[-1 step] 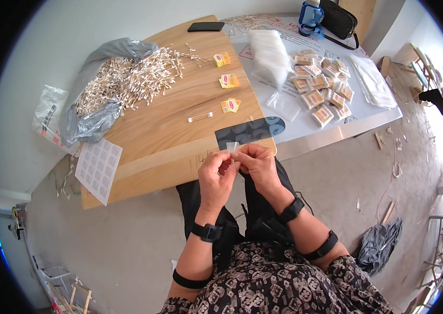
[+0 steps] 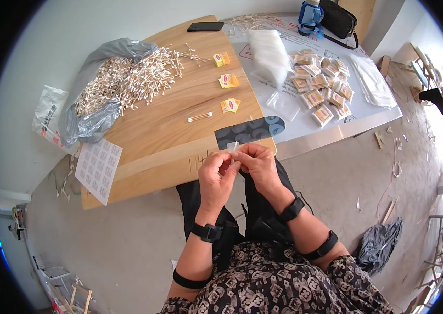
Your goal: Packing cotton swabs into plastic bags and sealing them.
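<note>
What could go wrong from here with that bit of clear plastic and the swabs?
The clear plastic piece, held at the fingertips of the left hand and right hand, looks small and thin, so it might slip or crumple. The loose cotton swabs spill from the open grey bag onto the wooden table; a bump could scatter them.

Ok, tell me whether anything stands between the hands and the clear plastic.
Nothing visible does: the left hand and right hand pinch the clear plastic directly with their fingertips. The dark patch on the wooden table lies beyond it, not between.
</note>
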The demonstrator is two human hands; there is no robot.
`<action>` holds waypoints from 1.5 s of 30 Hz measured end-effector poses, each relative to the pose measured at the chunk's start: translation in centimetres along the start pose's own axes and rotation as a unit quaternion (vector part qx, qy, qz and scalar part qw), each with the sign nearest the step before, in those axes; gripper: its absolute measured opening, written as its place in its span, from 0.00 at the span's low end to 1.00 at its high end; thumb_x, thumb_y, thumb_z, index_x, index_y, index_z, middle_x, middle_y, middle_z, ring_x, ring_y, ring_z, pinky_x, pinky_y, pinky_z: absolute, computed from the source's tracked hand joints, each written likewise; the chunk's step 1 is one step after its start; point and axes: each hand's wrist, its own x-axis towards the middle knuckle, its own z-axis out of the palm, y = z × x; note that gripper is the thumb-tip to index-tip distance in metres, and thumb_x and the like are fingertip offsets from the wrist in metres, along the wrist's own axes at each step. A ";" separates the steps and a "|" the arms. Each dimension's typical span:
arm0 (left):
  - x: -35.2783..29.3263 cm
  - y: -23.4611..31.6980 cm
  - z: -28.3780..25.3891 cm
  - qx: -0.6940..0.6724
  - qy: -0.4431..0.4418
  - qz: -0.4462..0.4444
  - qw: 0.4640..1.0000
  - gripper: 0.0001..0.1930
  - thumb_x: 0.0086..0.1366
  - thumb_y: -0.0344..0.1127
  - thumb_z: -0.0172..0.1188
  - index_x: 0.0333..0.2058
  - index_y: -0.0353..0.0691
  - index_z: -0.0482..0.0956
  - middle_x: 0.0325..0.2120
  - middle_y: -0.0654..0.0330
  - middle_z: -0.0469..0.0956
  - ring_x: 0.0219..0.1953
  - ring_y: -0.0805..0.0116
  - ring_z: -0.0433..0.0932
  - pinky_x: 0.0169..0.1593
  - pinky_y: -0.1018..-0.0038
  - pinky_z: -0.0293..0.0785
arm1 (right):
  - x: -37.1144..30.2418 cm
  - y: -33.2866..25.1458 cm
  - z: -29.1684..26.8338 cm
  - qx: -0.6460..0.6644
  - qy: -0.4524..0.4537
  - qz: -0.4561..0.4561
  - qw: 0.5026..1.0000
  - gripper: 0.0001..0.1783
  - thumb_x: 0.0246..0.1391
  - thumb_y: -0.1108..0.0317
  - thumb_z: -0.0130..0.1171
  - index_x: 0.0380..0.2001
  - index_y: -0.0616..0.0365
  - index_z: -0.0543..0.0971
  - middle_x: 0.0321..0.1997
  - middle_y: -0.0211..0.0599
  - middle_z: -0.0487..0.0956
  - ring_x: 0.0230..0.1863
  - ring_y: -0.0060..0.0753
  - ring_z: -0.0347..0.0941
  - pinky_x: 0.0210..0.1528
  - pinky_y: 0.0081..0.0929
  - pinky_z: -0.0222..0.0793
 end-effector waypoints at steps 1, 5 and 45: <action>0.0 0.1 -0.1 0.014 -0.005 0.009 1.000 0.06 0.58 0.24 0.64 0.34 0.31 0.77 0.26 0.62 0.75 0.25 0.75 0.74 0.30 0.79 0.70 | 0.0 -0.2 0.0 -0.012 0.001 0.006 1.000 0.06 0.54 0.72 0.62 0.25 0.63 0.79 0.21 0.25 0.75 0.22 0.12 0.64 0.23 0.14 0.56; 0.4 0.5 -0.1 0.030 -0.033 0.021 0.999 0.04 0.61 0.25 0.62 0.33 0.31 0.78 0.24 0.65 0.74 0.24 0.79 0.71 0.29 0.81 0.68 | 0.2 0.1 -1.0 0.018 -0.022 0.027 0.999 0.08 0.55 0.69 0.63 0.24 0.60 0.80 0.21 0.23 0.74 0.21 0.12 0.60 0.22 0.14 0.53; 3.7 0.4 3.3 -0.212 0.002 -0.126 0.969 0.14 0.61 0.17 0.51 0.47 0.30 0.73 0.32 0.59 0.79 0.30 0.77 0.77 0.32 0.78 0.78 | -1.7 -0.5 -4.5 0.017 -0.013 0.186 0.982 0.20 0.58 0.50 0.60 0.27 0.58 0.81 0.19 0.26 0.75 0.19 0.13 0.66 0.18 0.11 0.58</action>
